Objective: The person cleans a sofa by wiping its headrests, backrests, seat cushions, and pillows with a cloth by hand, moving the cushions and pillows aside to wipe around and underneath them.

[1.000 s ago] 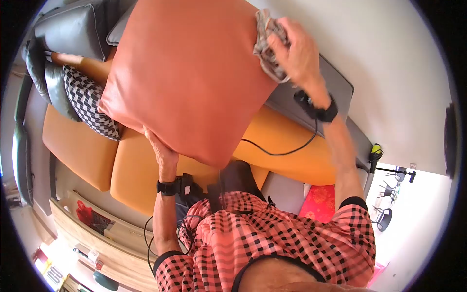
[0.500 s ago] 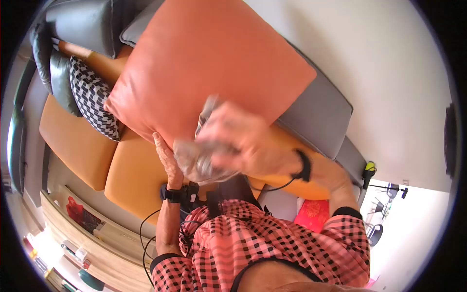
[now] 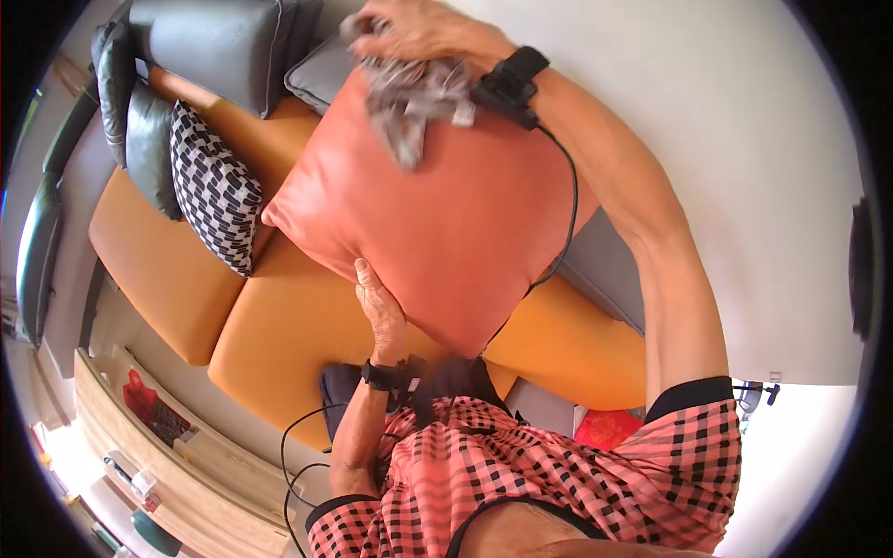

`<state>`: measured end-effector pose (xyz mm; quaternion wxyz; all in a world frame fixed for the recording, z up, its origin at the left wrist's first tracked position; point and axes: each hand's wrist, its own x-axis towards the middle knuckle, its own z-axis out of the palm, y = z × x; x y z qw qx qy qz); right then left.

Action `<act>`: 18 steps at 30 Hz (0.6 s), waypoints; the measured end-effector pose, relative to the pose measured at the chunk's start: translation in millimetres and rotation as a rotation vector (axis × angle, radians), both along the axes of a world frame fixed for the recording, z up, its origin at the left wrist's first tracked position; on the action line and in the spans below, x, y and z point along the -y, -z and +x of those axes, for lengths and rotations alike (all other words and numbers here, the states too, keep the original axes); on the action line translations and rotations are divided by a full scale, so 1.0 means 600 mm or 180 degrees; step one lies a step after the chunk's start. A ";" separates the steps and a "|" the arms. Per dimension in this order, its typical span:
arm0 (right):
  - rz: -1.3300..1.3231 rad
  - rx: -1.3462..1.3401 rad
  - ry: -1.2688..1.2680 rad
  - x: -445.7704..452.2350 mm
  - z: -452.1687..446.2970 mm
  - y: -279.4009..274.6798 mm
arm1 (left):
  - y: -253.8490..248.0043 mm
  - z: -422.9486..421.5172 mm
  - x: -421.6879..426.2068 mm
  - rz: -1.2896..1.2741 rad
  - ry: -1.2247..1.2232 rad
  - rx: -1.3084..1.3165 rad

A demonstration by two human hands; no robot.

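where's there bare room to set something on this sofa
Bare: the orange seat between the checkered pillow and left hand, and the neighbouring seat beside the green cushion. Crowded: around the grey cushion, and where right hand and cloth overlap the salmon cushion.

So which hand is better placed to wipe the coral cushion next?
Probably the right hand: it holds the bunched cloth over the far part of the coral cushion. The left hand is at the near edge, apparently steadying it, with no cloth visible.
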<state>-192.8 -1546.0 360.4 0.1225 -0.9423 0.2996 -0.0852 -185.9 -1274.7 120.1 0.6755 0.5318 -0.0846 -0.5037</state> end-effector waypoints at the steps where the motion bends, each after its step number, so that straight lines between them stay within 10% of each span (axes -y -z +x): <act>1: -0.0137 -0.0358 -0.0233 -0.012 0.019 0.015 | -0.016 0.003 0.001 0.0028 0.0148 0.0084; 9: 0.1188 -0.1014 -0.2216 -0.210 0.026 0.057 | 0.056 -0.026 -0.030 -0.0505 0.0034 0.1607; 12: 0.0485 0.0176 -0.2841 -0.187 0.039 0.122 | 0.109 -0.036 -0.039 -0.0166 -0.0042 0.1692; 18: -0.0140 0.0350 -0.1677 0.007 0.024 0.072 | -0.006 -0.014 -0.007 -0.0265 0.0010 0.0682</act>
